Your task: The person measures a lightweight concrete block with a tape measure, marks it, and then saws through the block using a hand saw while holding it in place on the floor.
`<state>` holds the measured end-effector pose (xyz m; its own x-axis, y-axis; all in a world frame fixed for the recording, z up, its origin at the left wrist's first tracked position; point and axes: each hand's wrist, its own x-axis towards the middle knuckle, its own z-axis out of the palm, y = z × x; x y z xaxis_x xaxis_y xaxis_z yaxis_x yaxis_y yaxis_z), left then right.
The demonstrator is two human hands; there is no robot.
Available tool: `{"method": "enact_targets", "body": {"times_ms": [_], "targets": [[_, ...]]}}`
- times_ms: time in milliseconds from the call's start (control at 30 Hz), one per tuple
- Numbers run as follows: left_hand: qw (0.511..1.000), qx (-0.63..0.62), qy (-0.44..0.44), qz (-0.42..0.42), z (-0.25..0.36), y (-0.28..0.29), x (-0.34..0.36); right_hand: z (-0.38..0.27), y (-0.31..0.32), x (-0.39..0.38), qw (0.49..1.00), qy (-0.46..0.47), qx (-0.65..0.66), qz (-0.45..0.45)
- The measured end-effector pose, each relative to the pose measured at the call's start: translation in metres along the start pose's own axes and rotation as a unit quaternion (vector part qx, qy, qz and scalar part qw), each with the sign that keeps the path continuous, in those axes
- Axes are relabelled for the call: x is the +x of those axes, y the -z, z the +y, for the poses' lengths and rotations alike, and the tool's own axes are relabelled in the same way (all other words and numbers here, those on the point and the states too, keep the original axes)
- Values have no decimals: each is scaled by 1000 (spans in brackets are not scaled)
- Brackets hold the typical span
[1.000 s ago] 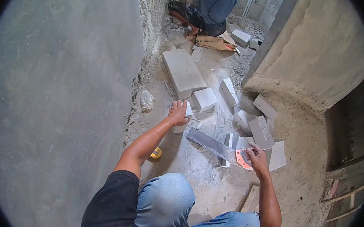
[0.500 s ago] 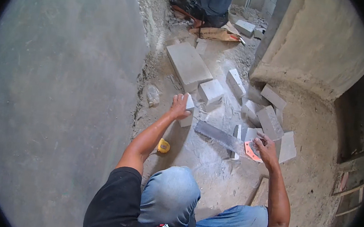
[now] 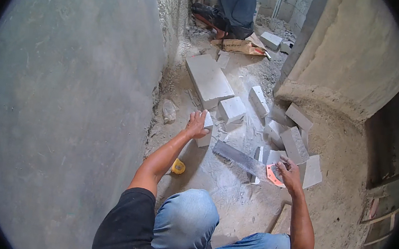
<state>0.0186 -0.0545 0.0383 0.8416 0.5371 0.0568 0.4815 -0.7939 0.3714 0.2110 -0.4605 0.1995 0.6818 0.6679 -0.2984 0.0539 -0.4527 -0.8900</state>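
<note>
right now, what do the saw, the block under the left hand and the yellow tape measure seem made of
Hand saw: dull grey blade, likely steel, being thin and toothed; handle probably plastic, from its bright orange colour.
White block: perhaps lightweight concrete, matte and chalky, with pale dust nearby.
Tape measure: yellow case, possibly plastic; too small to judge finish.

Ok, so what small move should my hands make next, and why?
Perhaps settle the right hand more fully around the orange handle of the saw: its fingers look loose there, though partly hidden, and the left hand is on a separate pale block.
</note>
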Motion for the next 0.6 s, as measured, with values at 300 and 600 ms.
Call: {"method": "enact_targets", "body": {"times_ms": [300,600], "targets": [[1000,-18,12,-4,11,7,0,13,3,2,1000,-6,-12,5],[1000,-7,12,-14,8,3,-1,7,0,3,1000,-11,-19,3]]}}
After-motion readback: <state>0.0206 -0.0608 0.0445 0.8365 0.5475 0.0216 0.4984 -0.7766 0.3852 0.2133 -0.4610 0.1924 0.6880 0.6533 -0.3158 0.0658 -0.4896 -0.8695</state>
